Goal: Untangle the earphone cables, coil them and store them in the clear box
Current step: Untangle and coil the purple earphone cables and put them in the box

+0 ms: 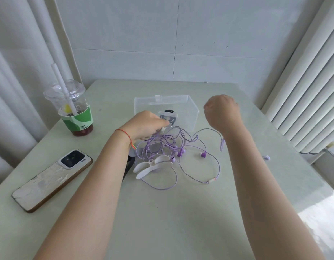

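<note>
Head view puts our left hand point(143, 126) over the near edge of the tangle, its fingers point(158, 128) curled round a small white piece, probably a plug end, with lilac strands bunched beneath the palm. Our right hand point(221, 111) is raised above the counter point(181, 212), knuckles toward us; its fingers are folded out of sight, so we cannot tell whether they pinch a strand, though one thin cable rises toward that wrist.

Between the hands lie the earphone cables point(171, 147), a knotted purple heap with several earbuds point(203, 154) scattered at its right side and a long loop trailing toward us. White winder clips point(153, 165) sit on the near side of the heap. The clear box point(166, 109) stands just behind it, open at the top, with something dark inside.

We judge the untangling barely begun. Pulling both hands apart now could cinch the knots tighter or strain the thin joints at the buds. A snagged loop might also drag the light box, or sweep toward the iced drink cup point(76, 109) and phone point(51, 180) at our left.
</note>
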A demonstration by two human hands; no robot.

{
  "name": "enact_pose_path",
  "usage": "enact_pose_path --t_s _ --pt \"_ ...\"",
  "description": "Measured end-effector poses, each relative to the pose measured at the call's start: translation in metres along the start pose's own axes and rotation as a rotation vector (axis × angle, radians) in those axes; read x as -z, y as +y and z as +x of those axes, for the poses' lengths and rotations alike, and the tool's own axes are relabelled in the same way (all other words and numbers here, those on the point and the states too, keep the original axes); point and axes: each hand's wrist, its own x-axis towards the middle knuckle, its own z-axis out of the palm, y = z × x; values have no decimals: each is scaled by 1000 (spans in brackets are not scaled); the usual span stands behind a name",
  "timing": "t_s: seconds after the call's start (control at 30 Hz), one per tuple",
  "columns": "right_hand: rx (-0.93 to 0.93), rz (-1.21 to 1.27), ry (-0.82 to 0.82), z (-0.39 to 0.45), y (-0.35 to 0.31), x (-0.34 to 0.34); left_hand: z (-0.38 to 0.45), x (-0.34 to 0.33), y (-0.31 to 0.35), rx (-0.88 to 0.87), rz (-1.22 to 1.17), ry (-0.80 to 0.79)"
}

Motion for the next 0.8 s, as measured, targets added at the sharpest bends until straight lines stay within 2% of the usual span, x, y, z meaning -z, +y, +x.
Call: enact_pose_path --t_s 0.1,0.17,0.27,0.33,0.43,0.57,0.7,0.8 --pt "69 419 -95 -5 -19 5 -2 -6 5 -34 -89 -45" --pt "79 657 -265 -14 -33 7 -2 -9 7 -60 -135 -41" --pt "92 736 -586 -24 -41 3 -2 -11 9 -73 -217 10" --pt "95 722 -717 -27 -41 2 -1 -11 8 -64 -262 45" --pt "145 638 -679 -26 -36 7 -2 -10 8 -33 -245 14" --pt "178 574 -551 -21 -28 10 -6 -11 12 12 -361 -182" --pt "151 678 -393 -17 -26 9 -7 -6 9 -28 -824 -364" --pt "151 767 -417 -17 -31 7 -9 -2 13 -113 -1147 -392"
